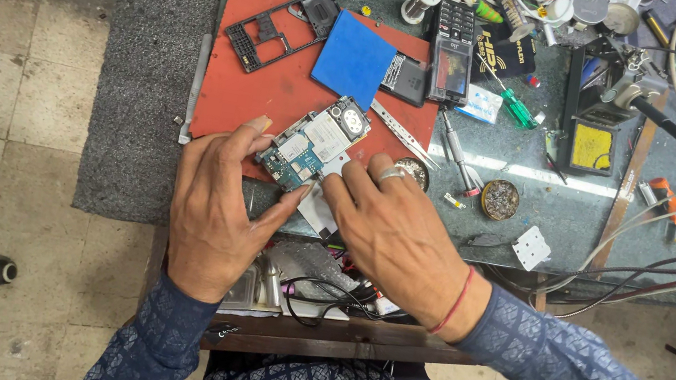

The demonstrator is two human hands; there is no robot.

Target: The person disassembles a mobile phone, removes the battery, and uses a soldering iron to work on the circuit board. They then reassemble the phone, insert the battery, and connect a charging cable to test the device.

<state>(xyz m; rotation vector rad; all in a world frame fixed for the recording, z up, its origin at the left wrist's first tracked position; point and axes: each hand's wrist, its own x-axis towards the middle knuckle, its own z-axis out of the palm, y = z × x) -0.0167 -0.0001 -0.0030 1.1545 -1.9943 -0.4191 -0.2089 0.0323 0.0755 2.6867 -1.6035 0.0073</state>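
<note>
**Both hands on a phone circuit board at the near edge of the red mat**

While the left hand [215, 207] pinches the phone circuit board [312, 143] between thumb and forefinger at its lower-left end, the right hand [391, 225] comes in from the other side, fingertips touching the board's lower-right edge. Right-hand fingers partly curled, ring on one finger; can't tell if it actually grips anything. A small white piece [319, 207] sits under and between the two hands, half hidden.

Board lies tilted, long axis running lower-left to upper-right, round metal part at its upper end. It rests on the near edge of the red work mat [237, 86], which sits on a green stone benchtop [550, 204].

Around it:
- blue square pad [354, 58] just above the board, overlapping the mat
- black phone frame [268, 32] at the mat's upper left
- keypad phone with lit screen [452, 51] just beyond the mat's right edge
- tweezers [400, 132] right of the board
- green-handled screwdriver [515, 108] further right
- small round tin [499, 200] near the right hand
- soldering iron stand with yellow sponge [592, 146] well right
</note>
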